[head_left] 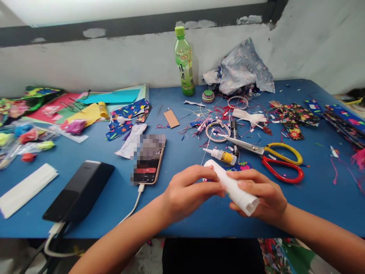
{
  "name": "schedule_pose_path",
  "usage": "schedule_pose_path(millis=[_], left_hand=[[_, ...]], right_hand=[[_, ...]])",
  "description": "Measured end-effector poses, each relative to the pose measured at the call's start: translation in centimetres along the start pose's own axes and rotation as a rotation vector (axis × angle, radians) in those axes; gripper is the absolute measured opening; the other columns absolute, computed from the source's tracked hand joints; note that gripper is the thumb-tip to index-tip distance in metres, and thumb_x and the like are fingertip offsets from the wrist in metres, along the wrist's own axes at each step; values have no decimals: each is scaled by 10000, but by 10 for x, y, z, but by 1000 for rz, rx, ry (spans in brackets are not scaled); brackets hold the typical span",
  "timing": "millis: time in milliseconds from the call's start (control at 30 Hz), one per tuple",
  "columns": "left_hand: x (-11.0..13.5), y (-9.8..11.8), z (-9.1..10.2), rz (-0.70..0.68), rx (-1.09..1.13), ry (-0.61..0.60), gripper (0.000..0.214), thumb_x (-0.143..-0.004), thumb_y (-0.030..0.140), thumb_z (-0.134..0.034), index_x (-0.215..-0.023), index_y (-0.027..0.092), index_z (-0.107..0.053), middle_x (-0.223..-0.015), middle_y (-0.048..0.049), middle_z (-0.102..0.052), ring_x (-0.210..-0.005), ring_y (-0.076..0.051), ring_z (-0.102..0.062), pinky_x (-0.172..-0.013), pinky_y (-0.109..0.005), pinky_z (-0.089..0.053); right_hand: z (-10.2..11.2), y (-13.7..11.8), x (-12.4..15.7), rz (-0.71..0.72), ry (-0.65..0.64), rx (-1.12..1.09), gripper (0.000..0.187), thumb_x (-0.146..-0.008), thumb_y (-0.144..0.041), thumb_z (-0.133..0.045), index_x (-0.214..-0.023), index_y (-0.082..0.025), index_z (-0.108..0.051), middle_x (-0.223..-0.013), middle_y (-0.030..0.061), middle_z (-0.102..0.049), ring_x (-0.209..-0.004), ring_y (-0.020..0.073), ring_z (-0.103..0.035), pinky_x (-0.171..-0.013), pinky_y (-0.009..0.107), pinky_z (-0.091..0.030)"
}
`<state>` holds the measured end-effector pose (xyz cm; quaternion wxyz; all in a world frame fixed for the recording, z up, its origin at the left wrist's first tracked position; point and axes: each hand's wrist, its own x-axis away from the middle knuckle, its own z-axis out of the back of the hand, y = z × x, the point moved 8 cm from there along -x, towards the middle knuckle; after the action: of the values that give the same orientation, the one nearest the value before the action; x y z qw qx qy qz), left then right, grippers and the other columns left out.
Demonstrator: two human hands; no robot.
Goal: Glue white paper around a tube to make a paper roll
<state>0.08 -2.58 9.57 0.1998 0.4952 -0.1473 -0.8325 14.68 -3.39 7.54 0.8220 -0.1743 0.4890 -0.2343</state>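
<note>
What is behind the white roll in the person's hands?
Part of a blue patterned cloth and a yellow-labelled bottle show past the white roll. Whatever the roll, left hand and right hand cover can't be seen.

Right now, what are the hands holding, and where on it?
A white roll: the left hand's fingers hold its far half, the right hand's fingers its middle.
</note>
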Motion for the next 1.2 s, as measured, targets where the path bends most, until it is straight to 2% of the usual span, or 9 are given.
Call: schedule_pose_path(millis=[200,367,567,700,833,1067,1200], left_hand=[[-1,-5,-4,19,29,-65,144,-925,100,-537,-893,117,-677,-907,-70,-668,-866,-137,-644,-879,-308,-577],[-3,-5,-9,25,-63,-115,136,-933,107,-517,-866,113,-635,-881,-74,-671,-851,-147,-631,-785,-255,-567],[4,4,-5,-72,-128,-28,190,-968,123,-459,-899,122,-635,-867,-42,-647,-870,-120,-607,-982,-304,-530],[8,8,-1,-80,-85,-48,160,-943,78,-506,-996,108,-653,-939,-33,-674,-952,-103,-627,-1047,-281,-499],[3,10,0,-135,-125,-79,173,-949,90,-500,-998,94,-666,-936,-46,-687,-929,-115,-642,-1000,-282,-535],[1,15,-7,-255,-269,-105,247,-960,93,-427,-883,82,-661,-800,-37,-655,-772,-137,-643,-888,-302,-585],[4,17,-11,-267,-336,-62,277,-965,108,-363,-881,124,-626,-801,-33,-634,-737,-143,-611,-817,-310,-574]], right_hand=[[-1,3,-4,-11,-46,-32,365,-836,-207,-712,-1161,-205,-546,-1135,125,-684,-1022,176,-701,-806,259,-613],[-4,5,-2,-11,-47,-69,423,-814,-175,-731,-1194,-197,-546,-1171,128,-665,-1053,168,-680,-839,244,-598],[-5,6,2,-36,13,-178,565,-790,-133,-747,-1289,-236,-502,-1225,90,-618,-1145,148,-626,-908,237,-581],[-5,5,6,-32,-4,-198,622,-792,-108,-739,-1332,-256,-467,-1256,87,-587,-1173,146,-608,-916,243,-583],[-4,4,5,-4,-42,-168,583,-818,-133,-719,-1329,-246,-460,-1261,106,-577,-1158,159,-619,-883,261,-604],[-5,-3,-1,55,-86,-10,382,-865,-201,-680,-1204,-177,-506,-1171,130,-627,-1110,145,-645,-915,219,-572],[-7,-6,1,63,-84,-19,369,-867,-201,-678,-1192,-164,-509,-1183,132,-625,-1123,135,-636,-928,201,-559]])
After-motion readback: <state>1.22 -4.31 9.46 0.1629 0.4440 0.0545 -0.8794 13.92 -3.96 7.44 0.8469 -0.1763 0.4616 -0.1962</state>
